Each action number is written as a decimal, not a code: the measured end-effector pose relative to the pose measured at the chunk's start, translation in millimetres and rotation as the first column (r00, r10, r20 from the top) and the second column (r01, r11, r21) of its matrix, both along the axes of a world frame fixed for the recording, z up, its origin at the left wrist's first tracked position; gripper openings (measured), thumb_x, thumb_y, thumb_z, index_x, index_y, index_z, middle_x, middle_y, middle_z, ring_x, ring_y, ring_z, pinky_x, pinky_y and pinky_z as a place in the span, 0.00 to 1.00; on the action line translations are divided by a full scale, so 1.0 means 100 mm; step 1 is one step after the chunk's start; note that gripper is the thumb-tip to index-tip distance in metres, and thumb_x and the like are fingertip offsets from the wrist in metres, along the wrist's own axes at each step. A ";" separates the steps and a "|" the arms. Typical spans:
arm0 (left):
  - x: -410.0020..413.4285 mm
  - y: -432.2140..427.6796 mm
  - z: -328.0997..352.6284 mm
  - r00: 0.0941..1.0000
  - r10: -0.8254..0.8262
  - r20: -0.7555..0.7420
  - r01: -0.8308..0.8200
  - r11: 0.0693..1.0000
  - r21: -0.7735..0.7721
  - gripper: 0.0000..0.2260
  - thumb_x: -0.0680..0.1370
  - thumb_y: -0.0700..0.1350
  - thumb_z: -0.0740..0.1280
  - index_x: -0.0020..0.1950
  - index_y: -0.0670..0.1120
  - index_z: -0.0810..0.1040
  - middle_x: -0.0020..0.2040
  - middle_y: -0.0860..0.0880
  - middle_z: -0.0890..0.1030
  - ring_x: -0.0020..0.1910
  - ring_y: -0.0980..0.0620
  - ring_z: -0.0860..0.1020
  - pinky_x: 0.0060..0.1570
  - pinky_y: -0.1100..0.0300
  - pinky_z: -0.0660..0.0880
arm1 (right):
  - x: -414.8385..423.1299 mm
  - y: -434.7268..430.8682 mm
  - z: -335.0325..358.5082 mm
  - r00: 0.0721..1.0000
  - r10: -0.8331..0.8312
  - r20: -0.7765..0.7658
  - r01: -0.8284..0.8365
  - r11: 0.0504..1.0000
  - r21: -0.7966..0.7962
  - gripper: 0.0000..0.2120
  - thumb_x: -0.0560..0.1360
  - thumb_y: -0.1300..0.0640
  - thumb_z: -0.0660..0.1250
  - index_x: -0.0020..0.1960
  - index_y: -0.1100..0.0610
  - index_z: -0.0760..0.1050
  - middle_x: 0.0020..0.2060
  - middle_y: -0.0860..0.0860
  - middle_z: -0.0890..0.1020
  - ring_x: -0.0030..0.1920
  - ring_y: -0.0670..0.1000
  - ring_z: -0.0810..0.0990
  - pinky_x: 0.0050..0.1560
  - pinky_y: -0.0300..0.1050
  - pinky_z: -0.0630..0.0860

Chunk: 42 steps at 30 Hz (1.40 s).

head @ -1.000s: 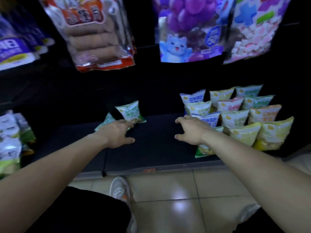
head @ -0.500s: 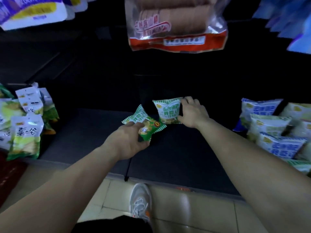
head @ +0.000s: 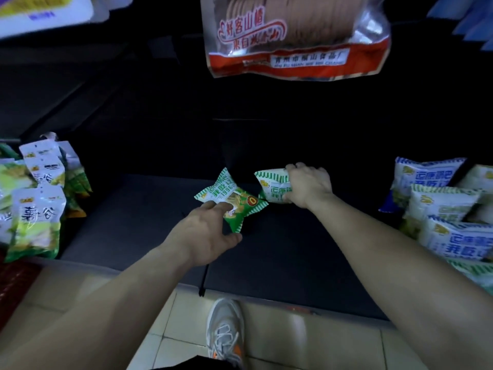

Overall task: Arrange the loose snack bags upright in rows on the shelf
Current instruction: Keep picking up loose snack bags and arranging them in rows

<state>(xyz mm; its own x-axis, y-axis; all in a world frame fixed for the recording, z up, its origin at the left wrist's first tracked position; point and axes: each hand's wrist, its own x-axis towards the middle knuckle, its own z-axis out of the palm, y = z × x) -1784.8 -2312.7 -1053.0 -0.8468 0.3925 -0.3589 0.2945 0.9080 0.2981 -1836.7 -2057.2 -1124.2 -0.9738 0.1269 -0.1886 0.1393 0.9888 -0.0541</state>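
Right bag (head: pixel 273 186) now half-hidden, seemingly gripped.

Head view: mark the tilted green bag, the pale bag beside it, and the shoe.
Tilted green bag (head: pixel 232 193), head view, printed front.
Pale bag (head: pixel 273 186), head view, uncovered left half.
Shoe (head: pixel 225 332), head view, laces.
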 end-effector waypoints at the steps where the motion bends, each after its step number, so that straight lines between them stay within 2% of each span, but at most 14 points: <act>1: 0.00 0.03 0.02 1.000 -0.002 -0.004 0.002 1.000 0.000 0.34 0.76 0.61 0.68 0.78 0.53 0.61 0.75 0.49 0.65 0.73 0.48 0.65 0.69 0.50 0.68 | 0.12 0.06 0.10 1.000 0.000 -0.013 0.000 1.000 -0.014 0.31 0.68 0.42 0.75 0.66 0.51 0.70 0.57 0.52 0.76 0.55 0.55 0.77 0.53 0.51 0.70; 7: 0.14 0.37 0.26 0.993 -0.071 -0.098 0.075 0.996 0.043 0.37 0.74 0.60 0.71 0.78 0.53 0.59 0.75 0.48 0.64 0.73 0.47 0.66 0.68 0.51 0.69 | 1.12 0.44 0.81 1.000 0.010 -0.015 -0.012 0.996 -0.094 0.33 0.68 0.39 0.74 0.69 0.46 0.68 0.56 0.47 0.75 0.57 0.52 0.77 0.55 0.50 0.69; 13: 0.53 1.16 0.55 0.929 -0.324 -0.180 0.349 0.928 0.130 0.42 0.69 0.62 0.75 0.78 0.58 0.58 0.72 0.55 0.67 0.70 0.51 0.67 0.65 0.51 0.71 | 1.99 0.71 1.29 1.000 0.014 0.009 -0.013 0.995 -0.095 0.40 0.69 0.36 0.73 0.76 0.45 0.63 0.66 0.47 0.74 0.66 0.53 0.73 0.61 0.51 0.70; 16: 0.73 1.54 0.58 0.899 -0.397 -0.183 0.421 0.899 0.118 0.38 0.68 0.60 0.77 0.74 0.57 0.66 0.65 0.54 0.74 0.62 0.52 0.74 0.58 0.52 0.75 | 2.17 0.83 1.33 1.000 0.005 0.000 -0.005 0.993 -0.115 0.39 0.67 0.34 0.74 0.73 0.45 0.66 0.62 0.46 0.78 0.62 0.52 0.76 0.50 0.48 0.71; 18: 0.80 1.73 0.59 0.917 -0.356 -0.180 0.380 0.917 0.119 0.35 0.67 0.59 0.78 0.71 0.56 0.70 0.60 0.54 0.78 0.55 0.52 0.77 0.53 0.53 0.77 | 2.23 0.95 1.29 1.000 -0.017 -0.012 0.015 0.989 -0.144 0.40 0.67 0.35 0.75 0.74 0.44 0.66 0.63 0.47 0.78 0.62 0.52 0.76 0.48 0.47 0.72; 21: 0.79 1.93 0.48 0.949 -0.277 -0.152 0.294 0.950 0.105 0.35 0.66 0.62 0.77 0.70 0.56 0.71 0.55 0.51 0.80 0.49 0.52 0.79 0.46 0.53 0.80 | 2.35 1.20 1.22 0.993 -0.096 -0.071 0.080 0.977 -0.197 0.45 0.69 0.36 0.74 0.79 0.46 0.56 0.73 0.50 0.69 0.70 0.54 0.71 0.59 0.52 0.74; 23: 0.73 2.04 0.36 0.957 -0.254 -0.137 0.266 0.961 0.077 0.36 0.66 0.62 0.77 0.71 0.56 0.71 0.55 0.50 0.80 0.48 0.50 0.79 0.44 0.53 0.80 | 2.44 1.45 1.14 0.983 -0.154 -0.098 0.133 0.972 -0.195 0.44 0.74 0.36 0.70 0.80 0.47 0.51 0.76 0.52 0.63 0.71 0.56 0.70 0.61 0.54 0.73; 27: 0.44 2.27 0.14 0.975 -0.174 -0.137 0.184 0.981 0.065 0.35 0.68 0.59 0.77 0.72 0.54 0.70 0.58 0.47 0.80 0.49 0.49 0.79 0.41 0.56 0.76 | 2.58 1.97 0.95 0.970 -0.244 0.000 0.240 0.953 -0.183 0.37 0.77 0.38 0.65 0.79 0.50 0.56 0.75 0.53 0.66 0.69 0.57 0.72 0.60 0.56 0.76; 30: 0.14 2.48 -0.06 0.989 -0.068 -0.132 0.084 0.990 0.113 0.35 0.69 0.56 0.78 0.73 0.53 0.70 0.56 0.45 0.81 0.44 0.49 0.78 0.37 0.57 0.74 | 2.61 2.24 0.82 0.956 -0.289 0.052 0.293 0.941 -0.167 0.35 0.77 0.38 0.66 0.78 0.49 0.58 0.76 0.52 0.64 0.69 0.56 0.72 0.60 0.56 0.76; 32: -0.03 2.61 -0.23 0.993 -0.004 -0.120 0.023 0.987 0.158 0.34 0.69 0.55 0.78 0.73 0.53 0.70 0.59 0.44 0.80 0.45 0.49 0.77 0.37 0.57 0.73 | 2.58 2.36 0.75 0.944 -0.324 0.061 0.330 0.926 -0.183 0.34 0.77 0.39 0.66 0.78 0.49 0.60 0.75 0.52 0.66 0.68 0.56 0.73 0.60 0.55 0.76; 35: -0.26 2.82 -0.52 0.995 0.030 -0.096 -0.010 0.979 0.202 0.34 0.69 0.53 0.79 0.72 0.52 0.70 0.64 0.43 0.78 0.56 0.44 0.78 0.43 0.57 0.73 | 2.49 2.46 0.63 0.931 -0.357 0.076 0.365 0.910 -0.195 0.32 0.78 0.41 0.66 0.77 0.50 0.61 0.73 0.52 0.68 0.66 0.56 0.75 0.59 0.55 0.76; 37: -0.37 2.96 -0.69 0.996 0.043 -0.078 -0.025 0.975 0.222 0.34 0.70 0.53 0.79 0.72 0.52 0.70 0.64 0.43 0.78 0.59 0.43 0.78 0.45 0.57 0.72 | 2.42 2.46 0.57 0.931 -0.354 0.084 0.364 0.912 -0.189 0.31 0.78 0.42 0.65 0.77 0.49 0.61 0.74 0.52 0.68 0.66 0.57 0.74 0.60 0.55 0.76; 40: -0.52 3.14 -0.88 0.998 0.054 -0.045 -0.040 0.962 0.269 0.34 0.69 0.52 0.79 0.72 0.51 0.70 0.64 0.45 0.78 0.59 0.45 0.77 0.46 0.59 0.71 | 2.32 2.42 0.49 0.938 -0.330 0.102 0.344 0.923 -0.175 0.31 0.79 0.42 0.65 0.77 0.49 0.61 0.74 0.52 0.66 0.67 0.57 0.73 0.60 0.57 0.76; 42: -0.58 3.23 -0.94 0.998 0.056 -0.032 -0.045 0.957 0.288 0.33 0.70 0.50 0.79 0.72 0.51 0.71 0.62 0.46 0.79 0.54 0.48 0.77 0.45 0.59 0.71 | 2.26 2.38 0.48 0.944 -0.312 0.112 0.327 0.932 -0.155 0.30 0.79 0.42 0.64 0.77 0.49 0.61 0.74 0.51 0.66 0.67 0.57 0.73 0.59 0.56 0.76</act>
